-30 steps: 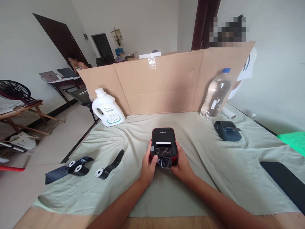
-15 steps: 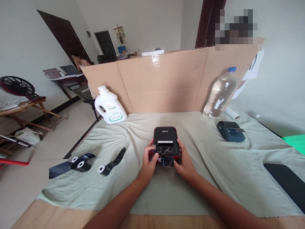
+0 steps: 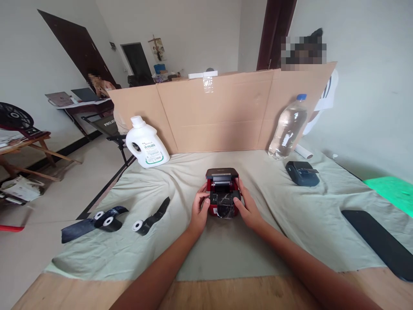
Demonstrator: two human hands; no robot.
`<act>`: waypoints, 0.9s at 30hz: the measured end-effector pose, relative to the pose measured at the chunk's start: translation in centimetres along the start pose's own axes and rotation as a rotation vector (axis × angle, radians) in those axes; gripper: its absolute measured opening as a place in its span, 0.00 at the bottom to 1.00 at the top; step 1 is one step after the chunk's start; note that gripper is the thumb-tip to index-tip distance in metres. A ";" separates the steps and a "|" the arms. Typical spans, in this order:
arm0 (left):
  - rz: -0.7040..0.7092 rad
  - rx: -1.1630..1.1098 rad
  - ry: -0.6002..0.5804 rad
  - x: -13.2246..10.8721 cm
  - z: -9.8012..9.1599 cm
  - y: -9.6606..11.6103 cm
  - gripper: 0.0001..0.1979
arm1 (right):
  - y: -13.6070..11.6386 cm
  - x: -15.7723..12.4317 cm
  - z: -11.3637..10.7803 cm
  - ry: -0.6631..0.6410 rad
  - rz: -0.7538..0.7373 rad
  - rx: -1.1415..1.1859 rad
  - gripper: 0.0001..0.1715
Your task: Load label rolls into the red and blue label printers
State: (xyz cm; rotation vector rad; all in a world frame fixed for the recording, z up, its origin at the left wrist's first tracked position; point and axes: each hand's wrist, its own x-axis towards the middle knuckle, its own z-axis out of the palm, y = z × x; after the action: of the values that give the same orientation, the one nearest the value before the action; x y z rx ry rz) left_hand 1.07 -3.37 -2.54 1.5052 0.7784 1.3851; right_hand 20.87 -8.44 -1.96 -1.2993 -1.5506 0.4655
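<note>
A small black and red label printer stands on the pale cloth in front of me. Its black lid is tipped up and back, showing the red inside. A strip of dark marbled label tape hangs out over its front. My left hand grips the printer's left side with the thumb on top. My right hand grips its right side, fingers curled round the body.
Dark label rolls and a loose roll lie at the left. A white jug, a water bottle, a second dark printer and a cardboard screen stand behind. Another person stands past the screen.
The printer's lid was shut and lying flat; now it is swung up and back. Both hands have stayed at the printer's sides.
</note>
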 end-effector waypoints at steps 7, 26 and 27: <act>-0.002 -0.019 -0.020 -0.3 -0.1 0.0 0.11 | -1.6 2.0 -1.2 0.029 -0.002 -0.070 0.26; 0.022 -0.035 -0.033 -0.2 -0.1 -0.4 0.11 | -5.4 13.6 1.1 -0.762 0.082 -0.884 0.10; 0.023 -0.035 -0.033 -0.2 -0.1 -0.4 0.11 | -5.5 13.6 0.9 -0.754 0.076 -0.869 0.08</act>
State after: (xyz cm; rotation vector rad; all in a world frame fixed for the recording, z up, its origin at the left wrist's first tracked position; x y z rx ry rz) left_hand 0.99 -3.41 -2.99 1.5102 0.7144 1.3808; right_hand 18.69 2.04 8.07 -1.9724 -2.5035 0.3467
